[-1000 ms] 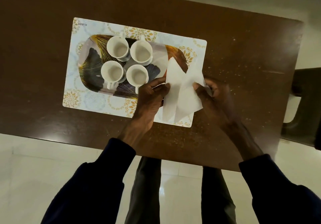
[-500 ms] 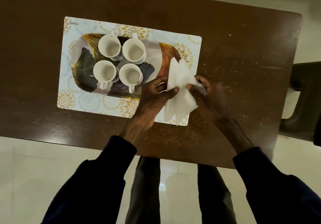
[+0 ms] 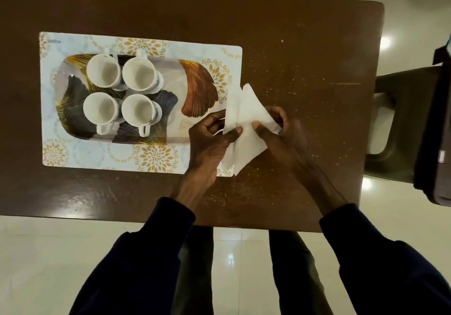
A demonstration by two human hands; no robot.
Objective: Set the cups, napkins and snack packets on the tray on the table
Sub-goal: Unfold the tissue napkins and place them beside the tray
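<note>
An oval leaf-patterned tray (image 3: 195, 90) lies on a patterned placemat (image 3: 80, 153) on the brown table (image 3: 292, 46). Several white cups (image 3: 103, 70) stand in its left half. Both hands hold a white paper napkin (image 3: 244, 112), folded into a pointed shape, just off the tray's right end. My left hand (image 3: 207, 141) pinches its left side and my right hand (image 3: 280, 134) pinches its right side, thumbs almost meeting at the fold. No snack packets are in view.
A dark chair (image 3: 402, 124) stands at the table's right end, with a dark bag (image 3: 441, 131) at the frame edge. The table's near edge runs just in front of my sleeves, with pale tiled floor (image 3: 61, 253) below.
The napkin has been folded narrower, my hands closing together on it. It has shifted right, from over the tray's right end to the placemat's right edge.
</note>
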